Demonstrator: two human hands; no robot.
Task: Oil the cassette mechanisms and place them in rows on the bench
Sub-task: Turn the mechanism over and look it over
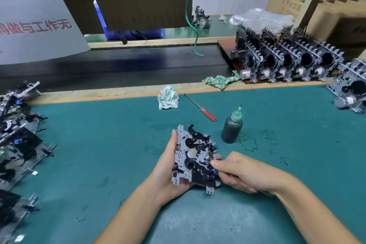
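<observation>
A grey metal cassette mechanism (pixel 193 157) with black plastic parts is held just above the green bench mat. My left hand (pixel 168 168) grips it from beneath and along its left edge, thumb up the side. My right hand (pixel 235 172) pinches its right edge near a small blue part. A dark oil bottle (pixel 231 128) with a green nozzle stands upright on the mat just right of the mechanism. A row of upright mechanisms (pixel 287 59) with motors stands on a board at the back right.
A heap of loose mechanisms (pixel 17 140) covers the left edge of the mat (pixel 99 144). A red-handled screwdriver (pixel 202 108) and two crumpled rags (pixel 168 97) lie beyond the bottle. More mechanisms (pixel 352 89) sit at the far right. A dark conveyor belt (pixel 118 63) runs behind the bench.
</observation>
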